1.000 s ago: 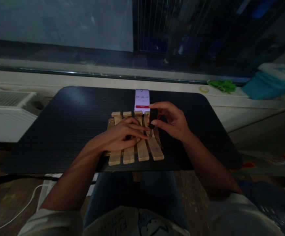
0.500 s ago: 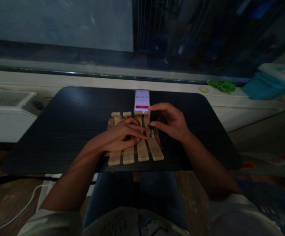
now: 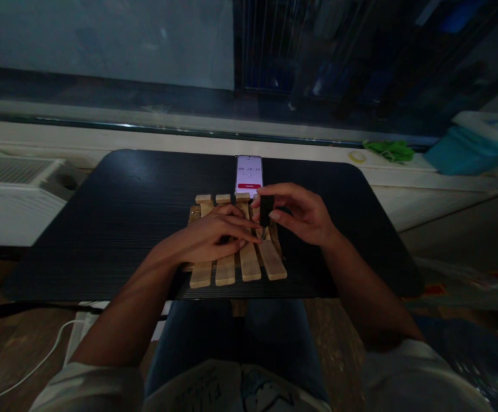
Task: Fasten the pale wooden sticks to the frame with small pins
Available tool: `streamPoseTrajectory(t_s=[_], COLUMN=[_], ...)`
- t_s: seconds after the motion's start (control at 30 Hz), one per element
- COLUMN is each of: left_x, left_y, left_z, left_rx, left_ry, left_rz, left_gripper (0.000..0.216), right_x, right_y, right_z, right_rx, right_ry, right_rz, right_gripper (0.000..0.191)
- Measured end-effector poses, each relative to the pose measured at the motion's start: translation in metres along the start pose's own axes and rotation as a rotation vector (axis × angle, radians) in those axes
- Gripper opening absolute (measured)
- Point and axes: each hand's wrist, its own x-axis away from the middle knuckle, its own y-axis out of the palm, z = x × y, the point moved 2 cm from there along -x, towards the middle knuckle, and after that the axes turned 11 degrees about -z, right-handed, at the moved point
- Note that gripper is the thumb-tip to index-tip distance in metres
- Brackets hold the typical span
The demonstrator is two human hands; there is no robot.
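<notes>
My left hand (image 3: 214, 236) lies over several pale wooden slats (image 3: 250, 264), its fingers stretched toward the rightmost one. Those slats stand side by side across darker wooden crosspieces, a corner of which (image 3: 194, 214) shows at the upper left. In my right hand (image 3: 306, 214), thumb and fingers pinch a short black-handled screwdriver (image 3: 266, 210). It is held upright with its tip down on the rightmost slat, close to my left fingertips. Whether a screw sits under the tip is too small to tell.
A phone (image 3: 249, 171) with a running timer lies just beyond the slats on the black table (image 3: 146, 189). On the sill behind are a tape roll (image 3: 357, 157), a green cloth (image 3: 390, 150) and a teal container (image 3: 463, 150). A radiator (image 3: 12, 194) stands left.
My right fingers have shifted around the screwdriver handle, opening a little on the near side. The screwdriver stands in about the same place. My left hand has stayed still.
</notes>
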Motion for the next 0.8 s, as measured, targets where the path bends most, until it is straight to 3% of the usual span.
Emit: streamPoseTrajectory(t_s=[0.8], left_x=[-0.0005], left_y=[0.0003], left_z=[-0.0012], left_rx=[-0.007], left_ry=[-0.001], left_rz=[-0.005], left_gripper=[0.035], right_x=[-0.0015], right_y=[-0.0007], right_z=[0.0026], right_rx=[0.065], right_ry=[-0.008], right_rz=[0.070], right_gripper=[0.044])
